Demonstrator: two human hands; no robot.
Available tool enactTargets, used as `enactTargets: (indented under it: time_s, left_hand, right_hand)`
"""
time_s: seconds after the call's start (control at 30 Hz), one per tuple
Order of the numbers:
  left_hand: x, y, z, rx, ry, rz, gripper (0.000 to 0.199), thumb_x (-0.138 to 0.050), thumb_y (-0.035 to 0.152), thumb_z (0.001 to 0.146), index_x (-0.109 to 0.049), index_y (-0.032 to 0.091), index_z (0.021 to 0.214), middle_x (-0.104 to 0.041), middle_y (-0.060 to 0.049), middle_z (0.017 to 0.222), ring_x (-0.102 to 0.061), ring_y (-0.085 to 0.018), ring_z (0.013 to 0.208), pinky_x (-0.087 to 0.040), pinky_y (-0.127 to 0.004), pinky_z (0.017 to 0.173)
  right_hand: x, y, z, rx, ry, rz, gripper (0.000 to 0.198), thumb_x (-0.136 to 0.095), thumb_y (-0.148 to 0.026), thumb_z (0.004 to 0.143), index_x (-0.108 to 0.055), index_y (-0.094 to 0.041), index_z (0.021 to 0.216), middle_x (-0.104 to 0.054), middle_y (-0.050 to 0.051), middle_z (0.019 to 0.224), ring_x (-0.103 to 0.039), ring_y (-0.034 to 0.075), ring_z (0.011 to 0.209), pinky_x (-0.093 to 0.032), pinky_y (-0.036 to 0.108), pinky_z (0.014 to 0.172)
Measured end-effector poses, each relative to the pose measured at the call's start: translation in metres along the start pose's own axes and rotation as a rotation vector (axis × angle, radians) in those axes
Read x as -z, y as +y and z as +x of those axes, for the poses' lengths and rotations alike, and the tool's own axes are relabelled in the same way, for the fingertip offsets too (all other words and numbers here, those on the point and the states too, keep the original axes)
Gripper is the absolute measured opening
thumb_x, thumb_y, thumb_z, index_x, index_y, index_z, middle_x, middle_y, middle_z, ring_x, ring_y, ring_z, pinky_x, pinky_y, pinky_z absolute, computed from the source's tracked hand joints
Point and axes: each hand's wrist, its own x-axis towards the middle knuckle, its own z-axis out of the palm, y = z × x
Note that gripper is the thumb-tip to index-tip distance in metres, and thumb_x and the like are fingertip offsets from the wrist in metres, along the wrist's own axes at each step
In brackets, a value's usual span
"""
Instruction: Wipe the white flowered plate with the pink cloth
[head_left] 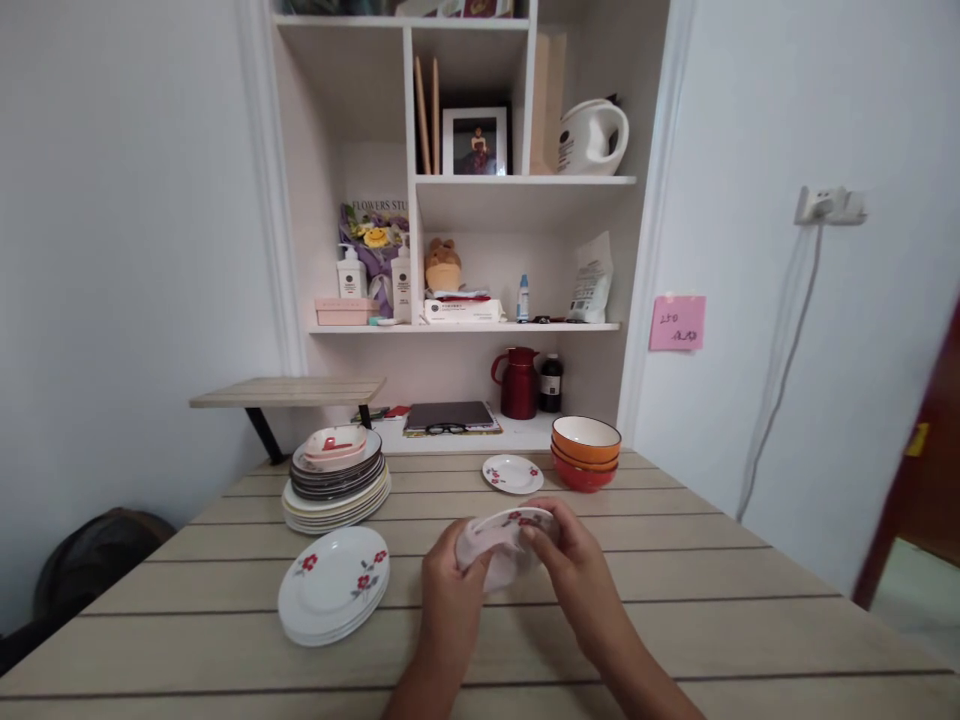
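A small white plate [529, 516] with red flowers is held up, tilted, over the table. My right hand [576, 560] grips its right edge, thumb on the near side and fingers behind. My left hand [453, 578] is closed on a thin whitish cloth [501, 572], which is pressed round the plate's left and lower part. The cloth hides much of the plate. Beyond my hands, a matching flowered plate [513, 474] lies flat. To the left of my left hand stands a short stack of larger flowered plates [334, 580].
A taller stack of plates [337, 505], dark-rimmed ones among them, carries small pink-edged dishes [334, 446]. Orange and red bowls [586, 455] are nested at the back right. Behind the slatted table [675, 620], a red jug [519, 384] and a laptop [450, 415] sit on a ledge.
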Motion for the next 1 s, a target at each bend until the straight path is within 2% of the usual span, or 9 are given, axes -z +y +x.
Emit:
enactTargets:
  time_s: [0.1,0.17,0.27,0.4,0.53,0.67,0.83,1.0]
  left_hand:
    - [0.002,-0.006,-0.001,-0.302,-0.016,0.209,0.027,-0.059,0.006,0.072,-0.070,0.020,0.093,-0.075,-0.006,0.090,-0.069,-0.023,0.084,-0.055,-0.035,0.078]
    - [0.004,-0.008,-0.001,-0.450,-0.033,0.330,0.032,-0.056,0.002,0.072,-0.069,0.020,0.095,-0.074,-0.006,0.089,-0.068,-0.023,0.084,-0.055,-0.036,0.077]
    - [0.007,-0.008,-0.001,-0.544,-0.062,0.440,0.030,-0.057,0.000,0.073,-0.066,0.020,0.095,-0.073,-0.005,0.087,-0.068,-0.023,0.080,-0.054,-0.035,0.071]
    - [0.008,-0.003,-0.001,-0.558,-0.064,0.421,0.029,-0.059,0.001,0.073,-0.065,0.020,0.094,-0.072,-0.004,0.086,-0.067,-0.022,0.078,-0.053,-0.033,0.070]
    - [0.007,-0.002,-0.001,-0.440,-0.041,0.262,0.029,-0.060,0.001,0.068,-0.066,0.020,0.089,-0.071,-0.003,0.083,-0.066,-0.020,0.078,-0.052,-0.030,0.072]
    - [0.005,0.001,0.002,-0.175,-0.085,0.083,0.021,-0.066,0.010,0.068,-0.070,0.019,0.086,-0.073,-0.003,0.082,-0.066,-0.019,0.076,-0.051,-0.027,0.070]
    - [0.003,0.014,0.004,0.164,-0.124,-0.196,0.019,-0.072,0.022,0.067,-0.073,0.016,0.085,-0.074,-0.003,0.078,-0.066,-0.018,0.070,-0.051,-0.024,0.064]
    - [0.003,0.021,0.004,0.310,-0.087,-0.338,0.022,-0.075,0.030,0.065,-0.073,0.013,0.080,-0.073,-0.003,0.072,-0.064,-0.016,0.064,-0.050,-0.022,0.059]
  right_hand:
    - [0.001,0.001,0.000,0.284,0.017,-0.244,0.016,-0.052,-0.018,0.087,-0.064,-0.023,0.098,-0.065,0.007,0.104,-0.059,0.025,0.099,-0.046,0.035,0.084]
    - [0.000,0.003,-0.001,0.396,-0.014,-0.340,0.023,-0.046,-0.012,0.089,-0.064,-0.024,0.097,-0.064,0.008,0.104,-0.059,0.024,0.100,-0.046,0.035,0.086]
    - [0.001,0.004,-0.002,0.453,-0.063,-0.450,0.028,-0.042,-0.008,0.090,-0.063,-0.024,0.097,-0.066,0.006,0.097,-0.060,0.022,0.091,-0.046,0.033,0.079]
    - [0.005,0.001,-0.002,0.489,-0.095,-0.483,0.025,-0.045,-0.009,0.092,-0.063,-0.025,0.098,-0.069,0.004,0.094,-0.060,0.021,0.087,-0.045,0.031,0.075]
    - [0.007,-0.003,-0.001,0.527,-0.113,-0.388,0.022,-0.046,-0.014,0.095,-0.064,-0.026,0.098,-0.069,0.004,0.094,-0.059,0.021,0.087,-0.045,0.031,0.076]
    - [0.006,-0.004,0.000,0.457,-0.124,-0.273,0.020,-0.047,-0.017,0.095,-0.065,-0.025,0.097,-0.068,0.004,0.093,-0.058,0.021,0.088,-0.043,0.031,0.078]
    - [0.005,-0.003,-0.001,0.177,-0.108,-0.040,0.012,-0.055,-0.027,0.092,-0.066,-0.023,0.092,-0.064,0.002,0.085,-0.056,0.019,0.080,-0.042,0.028,0.071]
    - [0.003,-0.002,-0.003,-0.058,-0.004,0.244,0.014,-0.064,-0.035,0.085,-0.064,-0.021,0.089,-0.060,-0.001,0.076,-0.050,0.016,0.070,-0.039,0.024,0.063]
